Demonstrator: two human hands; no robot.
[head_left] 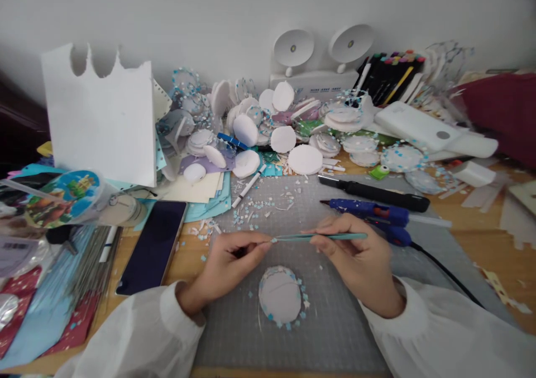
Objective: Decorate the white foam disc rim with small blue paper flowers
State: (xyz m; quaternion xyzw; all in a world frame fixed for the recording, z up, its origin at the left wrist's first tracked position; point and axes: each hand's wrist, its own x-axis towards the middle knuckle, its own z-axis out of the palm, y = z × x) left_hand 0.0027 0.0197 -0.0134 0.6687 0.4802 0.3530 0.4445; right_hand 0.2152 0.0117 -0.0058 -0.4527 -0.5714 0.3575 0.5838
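My right hand [355, 255] grips a pair of teal tweezers [341, 237], held level and pointing left. Their tips meet the fingertips of my left hand [237, 261]. Between thumb and forefinger that hand pinches a tiny pale piece [274, 240], too small to make out. Below the hands, a white oval disc [280, 297] rimmed with small blue and white paper flowers lies flat on the grey cutting mat [326, 322]. Neither hand touches it.
A blue hot glue gun [368, 211] and a black utility knife [377, 192] lie beyond my right hand. A phone [153, 248] and a lidded cup [71, 199] are at left. Several white discs [305, 159] crowd the back, with paper scraps [251, 210] before them.
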